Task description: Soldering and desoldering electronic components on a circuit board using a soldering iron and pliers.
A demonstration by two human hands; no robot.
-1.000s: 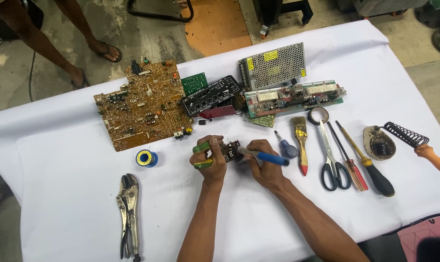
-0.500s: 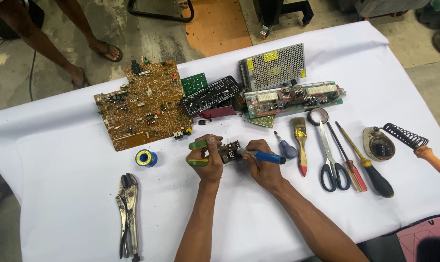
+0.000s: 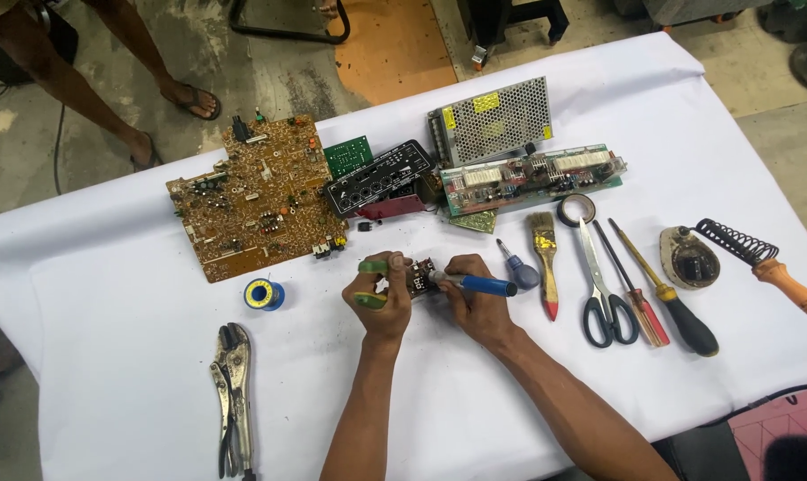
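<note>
On the white table [image 3: 599,401], the left hand [image 3: 381,298] is closed around a small circuit part [image 3: 419,276] and the right hand [image 3: 473,298] grips a blue-handled tool [image 3: 485,285] touching it.

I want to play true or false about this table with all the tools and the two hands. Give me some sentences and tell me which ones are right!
1. The right hand holds a blue-handled tool. True.
2. The left hand holds the scissors. False: it grips a small circuit part with green-handled pliers; the scissors lie on the white cloth.
3. The locking pliers lie to the left of both arms. True.
4. The paintbrush stands upright in a cup. False: it lies flat beside the scissors.
5. The large brown circuit board lies near the far edge of the cloth. True.
</note>
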